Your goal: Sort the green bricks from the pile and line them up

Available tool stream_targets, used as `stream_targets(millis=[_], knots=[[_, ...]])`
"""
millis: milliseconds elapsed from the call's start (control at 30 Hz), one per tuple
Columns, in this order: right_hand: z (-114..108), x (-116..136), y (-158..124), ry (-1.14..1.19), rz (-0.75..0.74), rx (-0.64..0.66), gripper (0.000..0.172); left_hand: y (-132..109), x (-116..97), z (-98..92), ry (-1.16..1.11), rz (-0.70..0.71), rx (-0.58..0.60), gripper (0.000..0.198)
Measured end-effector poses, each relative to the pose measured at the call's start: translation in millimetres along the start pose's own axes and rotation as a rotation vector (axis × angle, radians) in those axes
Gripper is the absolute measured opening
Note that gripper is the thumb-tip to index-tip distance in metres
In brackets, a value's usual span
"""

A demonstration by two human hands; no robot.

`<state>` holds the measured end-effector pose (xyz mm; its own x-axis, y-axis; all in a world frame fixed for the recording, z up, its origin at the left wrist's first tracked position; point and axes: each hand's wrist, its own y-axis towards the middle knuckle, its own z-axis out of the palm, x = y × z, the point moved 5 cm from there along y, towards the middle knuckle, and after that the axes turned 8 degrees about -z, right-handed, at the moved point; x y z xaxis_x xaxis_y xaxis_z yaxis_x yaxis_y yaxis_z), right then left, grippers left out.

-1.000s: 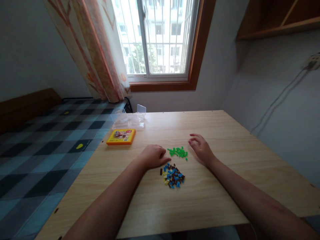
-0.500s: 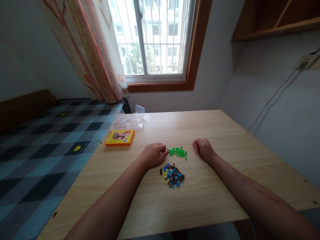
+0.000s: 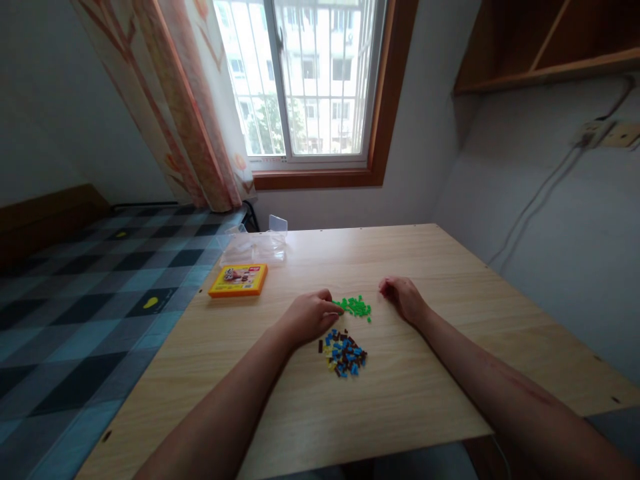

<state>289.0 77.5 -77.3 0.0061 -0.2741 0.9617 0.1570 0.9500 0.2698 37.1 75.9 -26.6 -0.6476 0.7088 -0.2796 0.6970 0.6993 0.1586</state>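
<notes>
A small pile of green toy bricks (image 3: pixel 357 307) lies on the wooden table (image 3: pixel 410 387). My left hand (image 3: pixel 313 315) is at the pile's left edge, its forefinger stretched onto the bricks and its thumb apart below; no brick shows in its grasp. On the other side of the green pile, my right hand (image 3: pixel 404 298) rests on the tabletop with curled fingers, a short gap away from the bricks. Whatever those fingers may hold is hidden. Nearer to me is a mixed pile of blue, brown and yellow bricks (image 3: pixel 345 353), touched by neither hand.
An orange-yellow box (image 3: pixel 239 280) with a printed picture lies at the table's left side. Behind it stands a clear plastic package (image 3: pixel 254 247). A bed with a checked cover (image 3: pixel 100 320) adjoins the table's left edge; a window (image 3: pixel 320 80) is beyond.
My left hand has moved slightly right, its forefinger now reaching onto the green bricks. My right hand stays in nearly the same place, still curled. The view has shifted a little.
</notes>
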Motion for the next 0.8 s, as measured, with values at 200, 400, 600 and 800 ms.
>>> stream_targets(millis=[200,400,600,800], knots=[[-3.8,-4.3,1.6,0.02,-0.006,-0.051,0.034,-1.6,-2.9,-1.8,-0.071,0.033,0.01,0.021],[-3.3,-0.8,1.0,-0.014,-0.06,-0.085,0.031,-4.6,-1.1,-5.4,-0.11,-0.031,0.032,0.015],[-2.1,7.0,2.2,-0.043,-0.152,-0.078,0.032,-3.2,8.6,-4.9,0.016,-0.092,0.053,0.01],[-1.2,12.3,2.0,-0.103,-0.196,-0.075,0.033,-3.3,8.9,-7.9,0.139,-0.149,0.072,0.021]])
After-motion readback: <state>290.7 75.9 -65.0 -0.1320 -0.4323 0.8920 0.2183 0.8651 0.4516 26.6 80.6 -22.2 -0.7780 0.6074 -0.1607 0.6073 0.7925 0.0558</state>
